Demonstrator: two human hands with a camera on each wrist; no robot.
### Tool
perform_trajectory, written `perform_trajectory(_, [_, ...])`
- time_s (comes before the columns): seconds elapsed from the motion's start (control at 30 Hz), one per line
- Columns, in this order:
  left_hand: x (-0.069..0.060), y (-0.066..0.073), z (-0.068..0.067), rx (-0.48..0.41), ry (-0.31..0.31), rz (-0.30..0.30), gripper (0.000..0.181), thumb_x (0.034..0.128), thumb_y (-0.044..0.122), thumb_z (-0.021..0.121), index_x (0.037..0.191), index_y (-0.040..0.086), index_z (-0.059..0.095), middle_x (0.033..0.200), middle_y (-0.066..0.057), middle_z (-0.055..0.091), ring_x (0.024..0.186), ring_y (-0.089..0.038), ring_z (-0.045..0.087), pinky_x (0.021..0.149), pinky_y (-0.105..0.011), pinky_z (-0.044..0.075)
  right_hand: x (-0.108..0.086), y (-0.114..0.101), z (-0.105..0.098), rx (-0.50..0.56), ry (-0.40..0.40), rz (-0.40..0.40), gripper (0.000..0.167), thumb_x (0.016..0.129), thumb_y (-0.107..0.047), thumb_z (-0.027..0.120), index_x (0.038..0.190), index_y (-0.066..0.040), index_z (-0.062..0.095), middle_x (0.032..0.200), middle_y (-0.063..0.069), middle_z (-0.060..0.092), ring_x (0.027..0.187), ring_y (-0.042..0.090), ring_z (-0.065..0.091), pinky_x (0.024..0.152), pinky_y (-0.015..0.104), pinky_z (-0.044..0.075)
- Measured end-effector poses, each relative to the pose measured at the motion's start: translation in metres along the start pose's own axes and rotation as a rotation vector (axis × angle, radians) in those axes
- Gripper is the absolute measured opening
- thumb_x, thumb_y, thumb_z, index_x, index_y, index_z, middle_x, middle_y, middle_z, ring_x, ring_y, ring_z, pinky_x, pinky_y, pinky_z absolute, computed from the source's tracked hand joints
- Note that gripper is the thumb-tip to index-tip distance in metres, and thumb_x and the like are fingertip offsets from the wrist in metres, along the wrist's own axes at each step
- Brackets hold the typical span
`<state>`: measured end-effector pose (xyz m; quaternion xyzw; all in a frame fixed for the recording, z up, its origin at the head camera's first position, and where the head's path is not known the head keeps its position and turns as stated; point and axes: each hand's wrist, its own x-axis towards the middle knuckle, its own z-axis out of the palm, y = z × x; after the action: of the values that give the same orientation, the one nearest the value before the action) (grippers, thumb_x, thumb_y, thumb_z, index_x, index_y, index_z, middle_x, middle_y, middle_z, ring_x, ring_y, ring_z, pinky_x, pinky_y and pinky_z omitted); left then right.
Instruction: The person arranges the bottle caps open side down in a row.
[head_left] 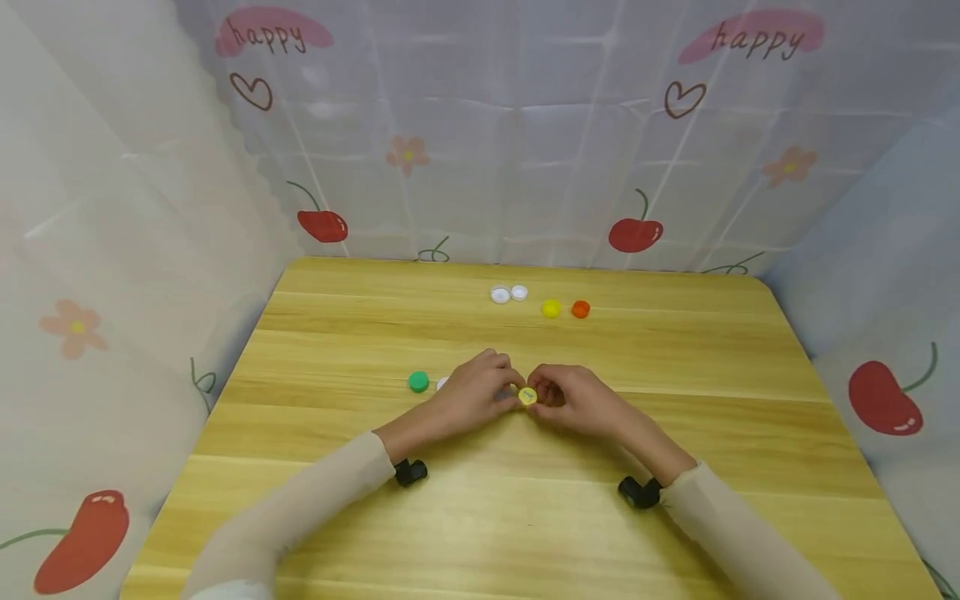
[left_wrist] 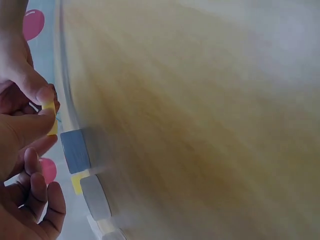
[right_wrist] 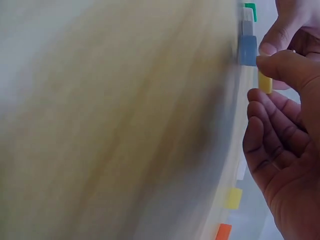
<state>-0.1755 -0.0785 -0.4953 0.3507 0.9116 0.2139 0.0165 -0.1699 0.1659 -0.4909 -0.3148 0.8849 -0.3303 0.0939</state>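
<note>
Both hands meet over the table around a small yellow disc like a bottle cap [head_left: 528, 396], which has a dark mark on its face. The left hand [head_left: 480, 387] pinches one side between thumb and fingers. From the other side the right hand [head_left: 577, 398] pinches it too, its remaining fingers loosely curled. Seen edge-on, the yellow cap [left_wrist: 51, 119] stands upright between the two thumbs in the left wrist view. A blue-grey cap [right_wrist: 247, 50] on the table shows in the wrist views; in the head view the hands hide it.
Left of the hands lie a green cap [head_left: 418, 382] and a partly hidden white cap [head_left: 442, 383]. Further back are two white caps [head_left: 500, 294], another yellow cap [head_left: 551, 308] and an orange cap [head_left: 581, 309]. A printed curtain [head_left: 480, 183] borders the wooden table [head_left: 480, 525].
</note>
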Motion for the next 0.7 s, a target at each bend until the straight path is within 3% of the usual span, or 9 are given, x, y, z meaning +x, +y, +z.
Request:
perform_trajectory(0.2, [0.009,-0.002,0.007,0.056,-0.035,-0.004,0.025,0.0972,0.040,0.081,0.117,0.024,0.082,0.097,0.008,0.063,0.086,-0.010,0.047,0.071,-0.021,0.042,0.006,0.004,0.000,-0.058,-0.046,0.016,0.020,0.097,-0.022,0.082,0.112,-0.016,0.071,0.089,-0.008,0.067,0.080,0.009,0.061,0.074,0.023,0.053])
perform_trajectory(0.47, [0.010,-0.003,0.011,0.081,-0.057,-0.020,0.025,0.0980,0.038,0.081,0.118,0.023,0.081,0.102,0.007,0.065,0.089,-0.010,0.049,0.073,-0.022,0.044,0.011,0.009,0.003,-0.043,-0.061,0.010,0.016,0.097,-0.022,0.082,0.108,-0.017,0.071,0.088,-0.006,0.065,0.079,0.011,0.060,0.073,0.023,0.052])
perform_trajectory(0.7, [0.009,-0.003,0.010,0.056,-0.075,-0.028,0.039,0.0955,0.045,0.082,0.127,0.022,0.078,0.104,0.007,0.061,0.089,-0.011,0.047,0.071,-0.023,0.042,0.008,0.013,0.001,0.020,-0.075,0.057,0.030,0.095,-0.026,0.085,0.118,-0.016,0.069,0.093,-0.002,0.067,0.082,0.013,0.062,0.074,0.024,0.054])
